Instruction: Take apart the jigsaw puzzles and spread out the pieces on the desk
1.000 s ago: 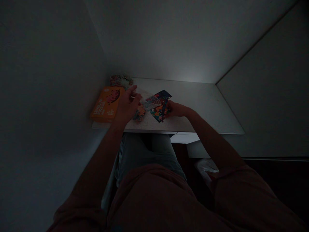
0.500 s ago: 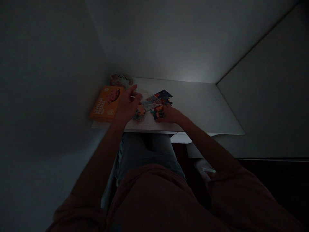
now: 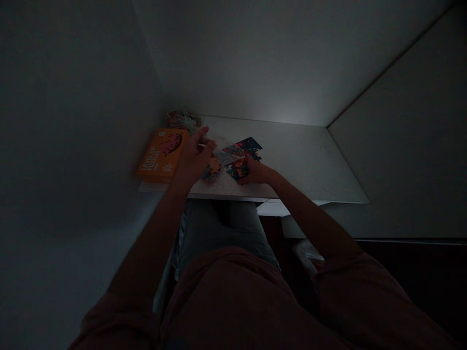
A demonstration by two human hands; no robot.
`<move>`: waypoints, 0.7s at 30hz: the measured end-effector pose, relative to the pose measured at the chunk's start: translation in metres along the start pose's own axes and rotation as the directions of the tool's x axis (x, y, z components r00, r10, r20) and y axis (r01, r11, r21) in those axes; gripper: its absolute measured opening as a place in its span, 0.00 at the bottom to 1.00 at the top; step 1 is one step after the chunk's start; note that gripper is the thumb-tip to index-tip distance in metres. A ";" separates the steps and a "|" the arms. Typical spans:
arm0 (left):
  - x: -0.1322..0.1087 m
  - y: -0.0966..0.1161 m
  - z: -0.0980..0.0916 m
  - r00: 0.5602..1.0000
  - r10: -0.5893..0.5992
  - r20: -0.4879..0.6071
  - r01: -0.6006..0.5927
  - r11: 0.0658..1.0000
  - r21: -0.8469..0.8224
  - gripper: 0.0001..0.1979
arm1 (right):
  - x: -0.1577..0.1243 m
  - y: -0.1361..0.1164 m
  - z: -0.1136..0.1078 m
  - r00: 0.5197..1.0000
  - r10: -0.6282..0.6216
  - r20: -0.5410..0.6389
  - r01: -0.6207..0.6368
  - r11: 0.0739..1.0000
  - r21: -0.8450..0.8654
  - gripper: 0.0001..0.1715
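A pale surface [image 3: 302, 155] runs back to the wall [image 3: 233, 63], in dim light. At its left end lies the orange box [image 3: 156, 163], a pink figure printed on its lid. Behind the box, near the wall, sits what looks like a clear bag [image 3: 182, 119] of coloured pieces.

The left hand [image 3: 194, 158] is over the box's right edge, fingers loosely bent, with a gap between thumb and index finger; whether it pinches anything I cannot tell. The right hand [image 3: 257, 172] is at the puzzle [image 3: 250, 144], thumb and index finger spread apart over its near part. The puzzle lies dark and many-coloured on the surface between the two hands, its right edge notched. A clear packet [image 3: 231, 154] lies against its left side and seems to overlap it, and a small heap [image 3: 212, 170] of orange and teal pieces lies just beside the left hand.

A second ago the right hand was at the puzzle's right edge; now it is farther in, covering some of the near part, index finger reaching toward the packet. I judge that the work has shifted to that near part, while the left hand keeps its place.

White letters on the box read "LEVEL UP! PUZZLES"; the line beneath, the round corner mark and the small emblem are too blurred to read.
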State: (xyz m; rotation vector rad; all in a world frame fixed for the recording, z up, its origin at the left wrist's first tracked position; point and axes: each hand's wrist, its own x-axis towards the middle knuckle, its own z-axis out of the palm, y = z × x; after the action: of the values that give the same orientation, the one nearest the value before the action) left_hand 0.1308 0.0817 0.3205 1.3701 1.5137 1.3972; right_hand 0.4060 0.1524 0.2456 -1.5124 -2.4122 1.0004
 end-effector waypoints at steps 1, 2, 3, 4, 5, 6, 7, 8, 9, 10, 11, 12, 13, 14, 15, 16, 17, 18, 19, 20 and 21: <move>0.000 0.000 0.000 1.000 0.001 0.002 -0.001 1.000 0.004 0.22 | -0.001 0.000 0.000 1.000 0.015 0.009 -0.015 1.000 0.024 0.69; 0.000 0.000 0.000 1.000 0.002 0.004 -0.002 1.000 0.005 0.22 | -0.001 -0.001 -0.001 1.000 0.020 0.020 -0.021 0.999 0.042 0.66; 0.000 0.000 0.000 1.000 0.004 0.007 -0.005 1.000 0.004 0.23 | -0.002 -0.001 -0.001 0.999 0.010 0.032 -0.011 0.999 0.047 0.60; 0.000 0.000 0.000 1.000 0.006 0.009 -0.006 1.000 0.003 0.23 | -0.002 -0.001 -0.002 0.999 -0.012 0.044 0.010 0.999 0.045 0.54; 0.001 -0.001 0.000 1.000 0.007 0.010 -0.007 1.000 0.000 0.23 | -0.002 -0.001 -0.002 0.998 -0.037 0.053 0.034 0.999 0.040 0.48; 0.001 -0.001 0.001 1.000 0.008 0.011 -0.008 1.000 -0.002 0.23 | -0.001 -0.001 -0.002 0.997 -0.061 0.057 0.059 0.998 0.035 0.43; 0.001 -0.002 0.001 1.000 0.008 0.009 -0.008 1.000 -0.007 0.23 | 0.000 -0.001 -0.002 0.995 -0.078 0.058 0.076 0.997 0.033 0.40; 0.002 -0.003 0.001 1.000 0.007 0.007 -0.007 1.000 -0.013 0.22 | 0.001 0.000 -0.001 0.995 -0.088 0.052 0.086 0.996 0.034 0.39; 0.002 -0.003 0.001 1.000 0.003 0.003 -0.003 1.000 -0.020 0.23 | 0.003 0.000 -0.001 0.995 -0.092 0.041 0.090 0.995 0.040 0.39; 0.002 -0.003 0.002 1.000 -0.001 0.000 0.001 1.000 -0.025 0.23 | 0.005 0.001 -0.001 0.995 -0.096 0.024 0.095 0.994 0.048 0.40; 0.002 -0.003 0.001 1.000 -0.004 -0.001 0.004 1.000 -0.028 0.23 | 0.007 0.001 -0.001 0.994 -0.111 0.005 0.110 0.992 0.060 0.41; 0.002 -0.004 0.001 1.000 -0.006 -0.002 0.006 1.000 -0.028 0.24 | 0.009 0.001 -0.002 0.990 -0.138 -0.015 0.139 0.988 0.073 0.41; 0.002 -0.004 0.001 1.000 -0.006 -0.005 0.006 1.000 -0.025 0.24 | 0.011 0.002 -0.003 0.984 -0.174 -0.032 0.176 0.981 0.085 0.41; 0.002 -0.004 0.001 1.000 -0.004 -0.009 0.004 1.000 -0.022 0.24 | 0.013 0.002 -0.005 0.977 -0.209 -0.041 0.212 0.973 0.094 0.40; 0.002 -0.004 0.000 1.000 -0.002 -0.015 0.001 1.000 -0.018 0.24 | 0.015 0.001 -0.008 0.971 -0.234 -0.039 0.237 0.966 0.103 0.39; 0.002 -0.003 -0.001 1.000 0.002 -0.019 -0.002 1.000 -0.015 0.23 | 0.017 0.001 -0.011 0.969 -0.245 -0.030 0.247 0.963 0.111 0.37; 0.001 -0.003 -0.001 1.000 0.004 -0.022 -0.004 1.000 -0.012 0.23 | 0.019 0.001 -0.013 0.969 -0.245 -0.017 0.245 0.963 0.114 0.34; 0.001 -0.002 -0.002 1.000 0.006 -0.022 -0.006 1.000 -0.009 0.23 | 0.022 0.000 -0.016 0.971 -0.238 0.001 0.237 0.965 0.111 0.31; 0.000 0.000 -0.003 1.000 0.006 -0.021 -0.007 1.000 -0.005 0.23 | 0.024 -0.001 -0.017 0.973 -0.231 0.014 0.229 0.968 0.101 0.29; 0.000 0.001 -0.005 1.000 0.002 -0.022 -0.002 1.000 -0.002 0.24 | 0.027 -0.002 -0.017 0.974 -0.227 0.023 0.224 0.971 0.086 0.28; -0.001 0.003 -0.006 1.000 -0.005 -0.023 0.005 1.000 0.005 0.23 | 0.030 -0.002 -0.016 0.974 -0.226 0.031 0.223 0.973 0.065 0.28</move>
State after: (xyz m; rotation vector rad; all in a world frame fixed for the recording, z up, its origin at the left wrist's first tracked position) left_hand 0.1258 0.0790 0.3246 1.3565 1.5361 1.4116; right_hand 0.3967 0.1842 0.2527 -1.1779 -2.4840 1.0517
